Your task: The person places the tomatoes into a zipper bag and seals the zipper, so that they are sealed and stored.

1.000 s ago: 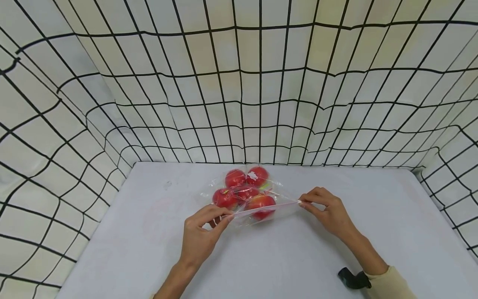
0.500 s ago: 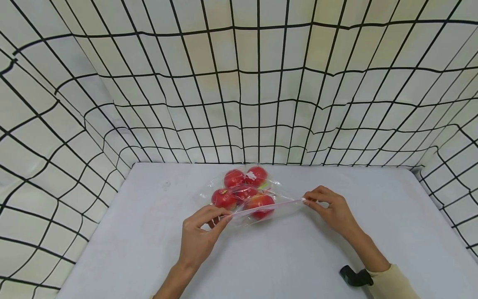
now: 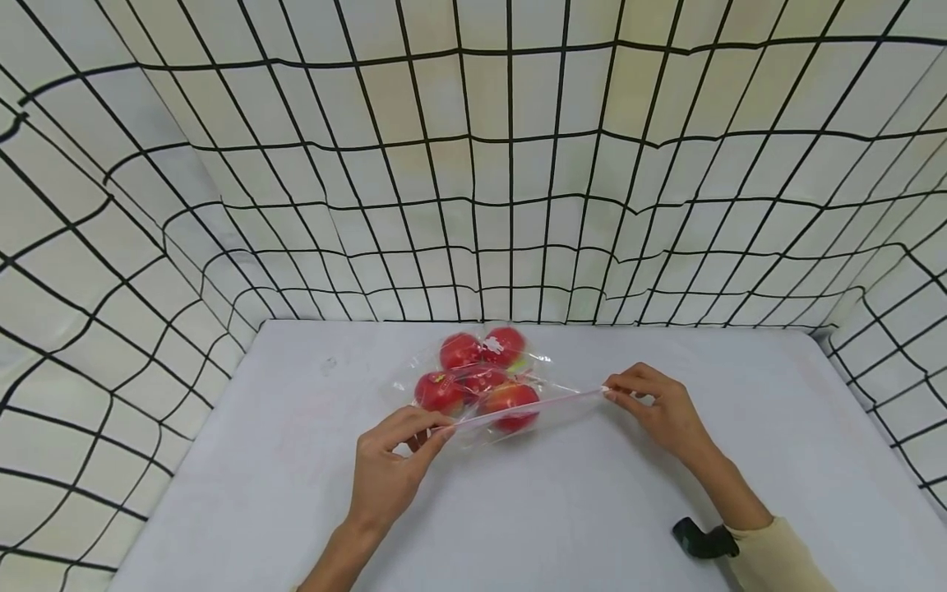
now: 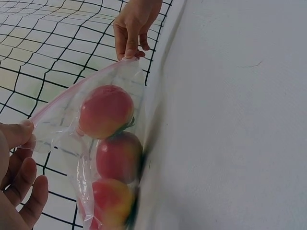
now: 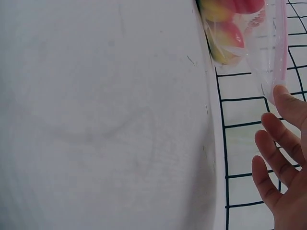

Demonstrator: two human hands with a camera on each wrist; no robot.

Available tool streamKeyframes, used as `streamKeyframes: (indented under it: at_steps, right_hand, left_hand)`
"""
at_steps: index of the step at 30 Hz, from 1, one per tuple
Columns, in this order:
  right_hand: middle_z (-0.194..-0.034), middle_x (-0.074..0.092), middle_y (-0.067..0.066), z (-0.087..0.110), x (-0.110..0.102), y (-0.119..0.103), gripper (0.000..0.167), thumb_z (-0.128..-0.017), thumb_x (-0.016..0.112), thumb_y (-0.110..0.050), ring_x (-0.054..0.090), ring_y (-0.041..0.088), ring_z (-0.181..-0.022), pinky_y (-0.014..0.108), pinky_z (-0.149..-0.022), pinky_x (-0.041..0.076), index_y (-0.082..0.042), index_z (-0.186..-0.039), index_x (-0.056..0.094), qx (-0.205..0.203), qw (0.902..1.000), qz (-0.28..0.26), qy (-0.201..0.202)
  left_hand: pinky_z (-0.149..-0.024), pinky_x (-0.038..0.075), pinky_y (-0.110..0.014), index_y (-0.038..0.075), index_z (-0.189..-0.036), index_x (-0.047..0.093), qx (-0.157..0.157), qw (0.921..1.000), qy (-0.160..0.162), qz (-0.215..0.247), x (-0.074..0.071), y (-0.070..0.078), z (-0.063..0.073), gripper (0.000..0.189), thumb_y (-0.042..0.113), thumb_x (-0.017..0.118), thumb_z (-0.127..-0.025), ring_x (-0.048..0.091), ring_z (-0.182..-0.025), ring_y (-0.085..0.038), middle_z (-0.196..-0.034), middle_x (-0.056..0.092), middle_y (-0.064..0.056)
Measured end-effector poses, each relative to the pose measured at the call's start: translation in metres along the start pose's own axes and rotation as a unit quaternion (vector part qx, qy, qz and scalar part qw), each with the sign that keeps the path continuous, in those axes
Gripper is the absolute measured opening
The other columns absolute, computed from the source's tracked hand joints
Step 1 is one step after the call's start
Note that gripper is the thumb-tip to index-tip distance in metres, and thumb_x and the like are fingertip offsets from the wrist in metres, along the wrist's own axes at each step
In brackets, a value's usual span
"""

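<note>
A clear zip-lock bag [image 3: 565,398] with a pink zip strip lies mid-table, several round red-and-yellow fruits [image 3: 509,400] inside it. Whether they are apples or another kind I cannot tell. My left hand [image 3: 388,469] pinches the strip's left end between thumb and fingers. At the right end, my right hand [image 3: 664,419] pinches the strip at a small white piece. The strip stretches taut between both hands, sloping up to the right. In the right wrist view, the thumb of my right hand [image 5: 285,148] lies on the strip while the other fingers spread loosely apart.
The white table [image 3: 296,477] carries the bag near its far edge. Black netting [image 3: 510,173] over pale cloth encloses the table at the back and sides. A black device [image 3: 704,540] sits at the right wrist, beside the sleeve [image 3: 780,559].
My right hand has moved right and slightly away along the strip, so more of the strip shows between the hands. The left hand has shifted slightly left, still pinching its end.
</note>
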State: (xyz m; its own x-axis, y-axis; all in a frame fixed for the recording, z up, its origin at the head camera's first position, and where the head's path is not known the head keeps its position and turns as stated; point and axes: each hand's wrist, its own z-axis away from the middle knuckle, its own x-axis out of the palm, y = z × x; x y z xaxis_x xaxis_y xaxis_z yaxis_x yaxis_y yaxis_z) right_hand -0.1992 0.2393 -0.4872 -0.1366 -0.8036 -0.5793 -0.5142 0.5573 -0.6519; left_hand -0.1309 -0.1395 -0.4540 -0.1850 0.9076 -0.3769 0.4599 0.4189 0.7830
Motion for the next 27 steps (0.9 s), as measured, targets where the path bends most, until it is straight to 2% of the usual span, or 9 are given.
streamKeyframes:
  at_steps: [5,9,17,22,27]
  right_hand:
    - [-0.092,0.074,0.0,-0.001,0.0,0.003,0.022,-0.085,0.082,0.001,0.061,0.001,-0.086,0.009,-0.073,0.05,-0.012,-0.102,0.082,0.0,1.0,0.0,-0.001]
    - [-0.092,0.073,0.0,-0.001,0.001,0.005,0.021,-0.085,0.081,0.001,0.06,0.0,-0.087,0.009,-0.073,0.05,-0.011,-0.103,0.082,0.004,1.0,-0.001,-0.001]
    - [-0.089,0.072,0.0,0.004,0.002,0.009,0.021,-0.086,0.08,0.001,0.059,-0.004,-0.084,0.009,-0.072,0.051,-0.011,-0.104,0.082,0.019,0.9998,0.009,0.002]
    - [-0.092,0.074,0.0,0.004,0.002,0.007,0.018,-0.09,0.078,-0.005,0.059,-0.004,-0.084,0.011,-0.073,0.053,-0.013,-0.107,0.08,0.049,0.9987,0.015,-0.009]
    - [-0.096,0.074,0.001,0.005,0.004,0.001,0.019,-0.093,0.078,-0.01,0.06,-0.006,-0.085,0.013,-0.074,0.055,-0.014,-0.111,0.076,0.089,0.9955,0.024,-0.021]
  left_hand:
    - [-0.062,0.054,-0.017,0.014,-0.1,0.083,0.003,1.0,-0.005,0.002,-0.001,0.001,0.001,0.012,0.016,0.084,-0.088,0.058,-0.072,-0.006,-0.086,0.075,0.007]
    - [-0.061,0.053,-0.018,0.016,-0.099,0.083,0.004,1.0,-0.003,0.004,0.0,0.001,0.002,0.012,0.015,0.084,-0.087,0.057,-0.071,-0.006,-0.085,0.074,0.007]
    - [-0.065,0.056,-0.019,0.021,-0.101,0.083,-0.037,0.9989,-0.016,0.023,0.005,0.0,0.005,0.012,0.022,0.083,-0.089,0.06,-0.077,-0.007,-0.089,0.075,0.011]
    - [-0.066,0.058,-0.02,0.02,-0.101,0.083,-0.053,0.998,-0.008,0.034,0.01,0.002,0.007,0.012,0.022,0.083,-0.089,0.062,-0.079,-0.007,-0.09,0.076,0.009]
    - [-0.066,0.059,-0.02,0.024,-0.099,0.082,-0.059,0.9971,-0.001,0.048,0.015,0.003,0.008,0.012,0.019,0.084,-0.089,0.063,-0.078,-0.008,-0.089,0.076,0.009]
